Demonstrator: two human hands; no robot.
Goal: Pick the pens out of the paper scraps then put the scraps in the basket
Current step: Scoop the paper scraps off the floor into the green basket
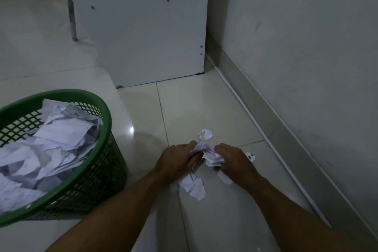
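Observation:
A small bunch of white paper scraps (208, 152) lies on the tiled floor, gathered between my two hands. My left hand (177, 161) closes on its left side and my right hand (235, 159) closes on its right side. A torn scrap (194, 187) lies loose below my left hand, another (225, 178) sits under my right wrist, and a small one (250, 156) shows to the right. The green mesh basket (102, 170) stands at the left, filled with white scraps. No pen is visible.
A white cabinet panel (143, 37) stands straight ahead. The wall with its grey skirting (276, 129) runs along the right. A metal furniture leg (72, 18) stands at the back left.

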